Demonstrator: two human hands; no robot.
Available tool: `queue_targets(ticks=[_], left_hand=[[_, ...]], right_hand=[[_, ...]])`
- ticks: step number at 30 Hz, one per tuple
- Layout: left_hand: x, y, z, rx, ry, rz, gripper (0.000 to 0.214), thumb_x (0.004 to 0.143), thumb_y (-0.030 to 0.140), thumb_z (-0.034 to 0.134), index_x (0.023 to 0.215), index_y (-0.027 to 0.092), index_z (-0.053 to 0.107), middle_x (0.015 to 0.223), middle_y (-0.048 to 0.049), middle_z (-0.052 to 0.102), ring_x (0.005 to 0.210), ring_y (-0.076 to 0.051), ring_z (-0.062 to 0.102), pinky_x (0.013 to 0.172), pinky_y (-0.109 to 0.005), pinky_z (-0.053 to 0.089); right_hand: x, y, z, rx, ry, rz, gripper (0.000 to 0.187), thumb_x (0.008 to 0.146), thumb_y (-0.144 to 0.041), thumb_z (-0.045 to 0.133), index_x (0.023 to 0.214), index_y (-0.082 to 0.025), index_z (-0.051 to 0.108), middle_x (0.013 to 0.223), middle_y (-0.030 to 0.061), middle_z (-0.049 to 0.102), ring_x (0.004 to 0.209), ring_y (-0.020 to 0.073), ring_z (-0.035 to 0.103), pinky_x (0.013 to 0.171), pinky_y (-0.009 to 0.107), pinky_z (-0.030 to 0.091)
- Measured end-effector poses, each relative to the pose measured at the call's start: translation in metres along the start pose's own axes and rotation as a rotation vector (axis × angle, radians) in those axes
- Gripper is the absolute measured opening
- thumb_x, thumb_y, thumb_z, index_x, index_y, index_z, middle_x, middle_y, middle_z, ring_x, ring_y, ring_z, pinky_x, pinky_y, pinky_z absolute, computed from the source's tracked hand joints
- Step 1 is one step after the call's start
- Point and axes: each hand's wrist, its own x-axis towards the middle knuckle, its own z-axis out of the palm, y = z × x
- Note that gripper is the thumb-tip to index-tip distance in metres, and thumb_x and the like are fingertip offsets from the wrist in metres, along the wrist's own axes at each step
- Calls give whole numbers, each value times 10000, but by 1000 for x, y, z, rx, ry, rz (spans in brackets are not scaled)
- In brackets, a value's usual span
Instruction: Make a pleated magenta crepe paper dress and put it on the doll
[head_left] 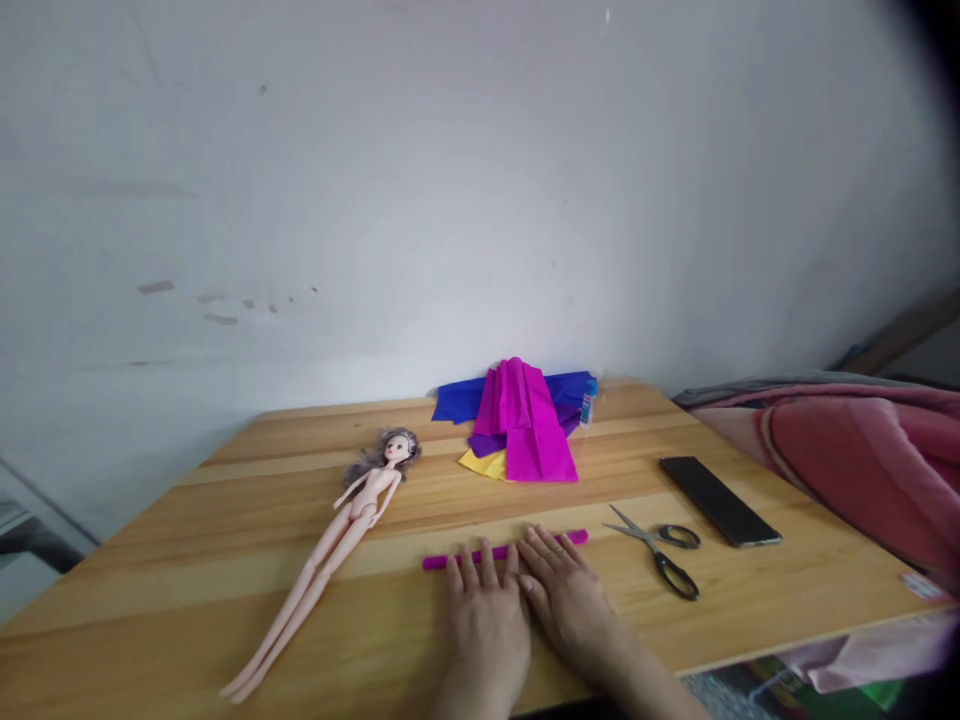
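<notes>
Flanking the magenta roll (500, 552) are a doll (363, 507) and scissors (649, 540).

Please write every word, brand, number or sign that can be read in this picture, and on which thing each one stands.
None can be read clearly.
Glue stick: label print too small to read.
Small pale label at the right edge of the table: print too blurred to read.
Magenta roll: no writing seen.
Black phone: no writing seen.
</notes>
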Motion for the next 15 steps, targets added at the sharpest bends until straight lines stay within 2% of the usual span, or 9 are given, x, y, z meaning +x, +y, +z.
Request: queue_targets(ticks=[2, 8, 15], left_hand=[[0, -2, 2, -19, 24, 7, 454, 873, 351, 433, 1313, 250, 482, 1374, -154, 454, 1277, -403, 358, 1062, -578, 133], [-2, -14, 3, 19, 116, -17, 477, 870, 457, 405, 1297, 270, 505, 1352, -146, 486, 1257, -410, 377, 1048, -579, 127], [-8, -44, -2, 9, 51, -9, 480, 884, 431, 347, 1346, 323, 421, 1433, -107, 388, 1330, -349, 288, 1052, -564, 130]], right_hand=[[-2, 2, -2, -32, -1, 34, 439, 943, -321, 310, 1344, -221, 459, 1435, 64, 387, 1348, 217, 302, 1123, 444, 207], [-7, 15, -2, -149, 40, 152, 465, 935, -320, 295, 1341, -171, 463, 1426, 78, 398, 1340, 220, 319, 1119, 439, 205], [-14, 29, -4, -230, 39, 258, 482, 924, -323, 288, 1347, -162, 456, 1434, 70, 382, 1349, 228, 300, 1115, 456, 187]])
